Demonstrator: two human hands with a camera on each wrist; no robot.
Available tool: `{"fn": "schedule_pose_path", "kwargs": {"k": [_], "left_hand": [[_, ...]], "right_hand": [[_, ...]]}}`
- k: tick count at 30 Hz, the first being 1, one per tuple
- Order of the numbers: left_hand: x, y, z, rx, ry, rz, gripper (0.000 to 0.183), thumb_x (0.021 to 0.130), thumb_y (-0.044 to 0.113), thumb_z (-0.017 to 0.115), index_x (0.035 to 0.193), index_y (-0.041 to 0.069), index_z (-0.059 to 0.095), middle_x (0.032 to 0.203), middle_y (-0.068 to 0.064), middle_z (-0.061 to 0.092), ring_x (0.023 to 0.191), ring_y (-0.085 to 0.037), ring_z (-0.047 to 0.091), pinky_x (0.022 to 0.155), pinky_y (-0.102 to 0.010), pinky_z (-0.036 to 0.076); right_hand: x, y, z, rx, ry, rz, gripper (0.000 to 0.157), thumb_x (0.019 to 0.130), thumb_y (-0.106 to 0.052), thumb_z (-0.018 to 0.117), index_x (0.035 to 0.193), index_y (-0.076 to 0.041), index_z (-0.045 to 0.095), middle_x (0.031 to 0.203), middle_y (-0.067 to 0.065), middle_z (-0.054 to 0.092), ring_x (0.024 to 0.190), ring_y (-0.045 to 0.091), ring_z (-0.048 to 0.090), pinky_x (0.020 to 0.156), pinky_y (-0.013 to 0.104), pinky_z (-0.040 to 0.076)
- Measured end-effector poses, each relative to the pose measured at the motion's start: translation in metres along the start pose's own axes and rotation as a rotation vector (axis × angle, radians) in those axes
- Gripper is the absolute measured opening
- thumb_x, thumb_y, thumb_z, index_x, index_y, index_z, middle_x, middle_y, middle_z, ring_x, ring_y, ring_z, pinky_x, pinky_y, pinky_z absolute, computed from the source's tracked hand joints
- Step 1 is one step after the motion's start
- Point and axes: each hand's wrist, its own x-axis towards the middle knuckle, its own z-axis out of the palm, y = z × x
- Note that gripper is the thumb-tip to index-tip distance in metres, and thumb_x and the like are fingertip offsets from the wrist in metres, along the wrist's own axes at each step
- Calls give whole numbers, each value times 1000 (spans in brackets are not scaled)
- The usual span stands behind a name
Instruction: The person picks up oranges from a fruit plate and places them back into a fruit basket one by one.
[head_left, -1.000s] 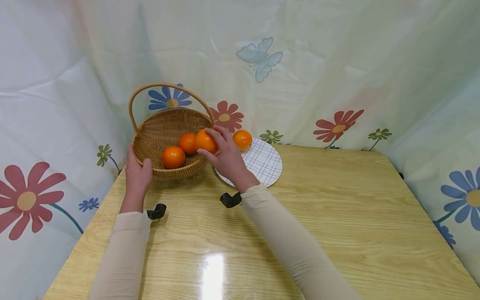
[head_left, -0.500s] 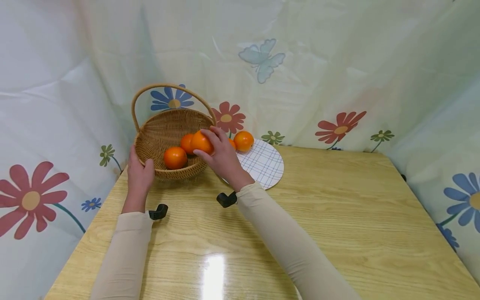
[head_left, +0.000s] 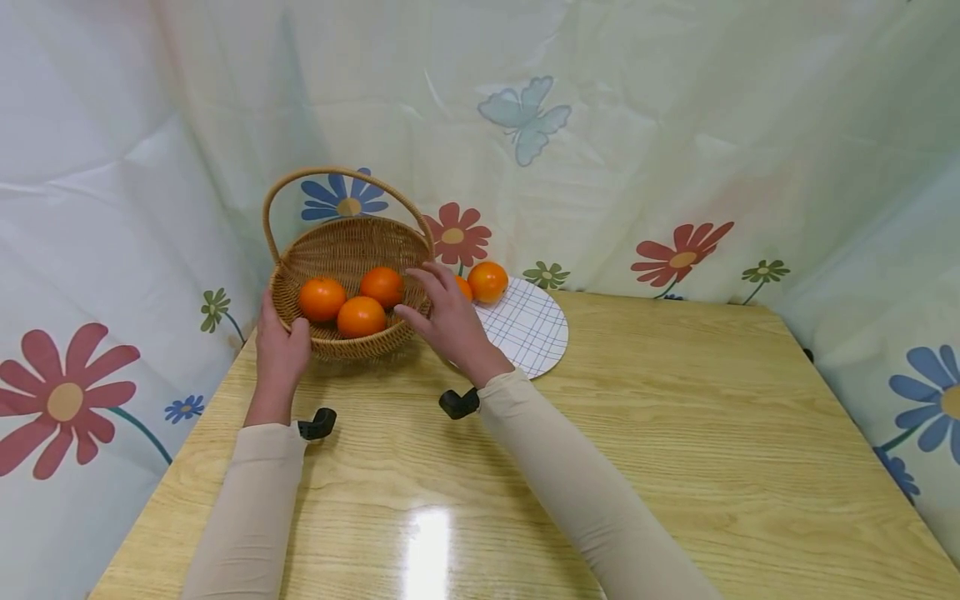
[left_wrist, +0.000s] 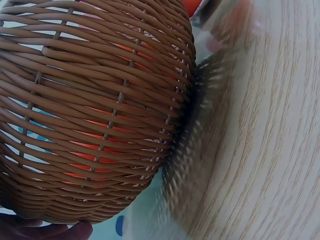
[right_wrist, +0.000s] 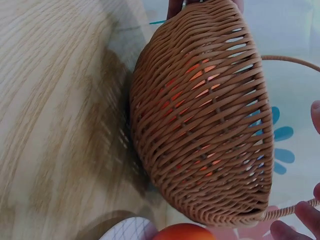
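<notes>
Left hand [head_left: 282, 354]: fingers curled round left side of basket [head_left: 341, 243]; basket: wicker, handle up, back left of table [head_left: 675, 417]; three oranges [head_left: 362, 317]: together inside basket; right hand [head_left: 455, 323]: fingers parted, slightly bent, holding nothing, beside basket's right rim; plate [head_left: 531, 329]: round, checked, two further oranges [head_left: 488, 282] by far edge

Left of centre, the basket [head_left: 337, 250] is ridged wicker, its oranges [head_left: 362, 317] smooth and glossy. The wood-grained counter [head_left: 675, 417] gleams at lower centre; the creased curtain [head_left: 600, 192] up top looks faintly shiny.
</notes>
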Motion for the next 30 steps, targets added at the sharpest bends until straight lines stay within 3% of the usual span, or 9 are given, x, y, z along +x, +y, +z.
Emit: {"fn": "schedule_pose_path", "kwargs": {"k": [3, 10, 18, 30], "left_hand": [[0, 0, 0, 1, 3, 3, 74, 93, 26, 33, 157, 21, -3, 164, -8, 6, 148, -33, 16, 119, -52, 19], [0, 1, 0, -7, 9, 15, 74, 92, 23, 34, 158, 21, -2, 164, -8, 7, 147, -32, 18, 119, -51, 20], [-1, 2, -1, -2, 6, 6, 74, 93, 24, 33, 157, 21, -2, 163, -9, 7, 147, -33, 18, 119, -52, 20], [-2, 4, -2, -9, -2, -2, 74, 93, 23, 33, 157, 22, -3, 164, -8, 5, 148, -32, 16, 119, -51, 20]], "right_hand": [[-3, 3, 0, -20, 22, -8, 55, 91, -41, 64, 138, -15, 50, 143, 11, 42, 120, 25, 51, 96, 38, 50], [-7, 13, 0, -38, 50, 6, 52, 91, -38, 64, 135, -13, 53, 138, 11, 48, 127, 25, 47, 105, 38, 45], [-9, 27, -1, -75, 58, 26, 44, 95, -31, 60, 134, -11, 54, 133, 12, 53, 123, 27, 52, 104, 40, 46], [-8, 39, -5, -79, -26, 168, 50, 94, -34, 61, 138, -13, 49, 139, 11, 49, 124, 29, 51, 103, 44, 46]]}}
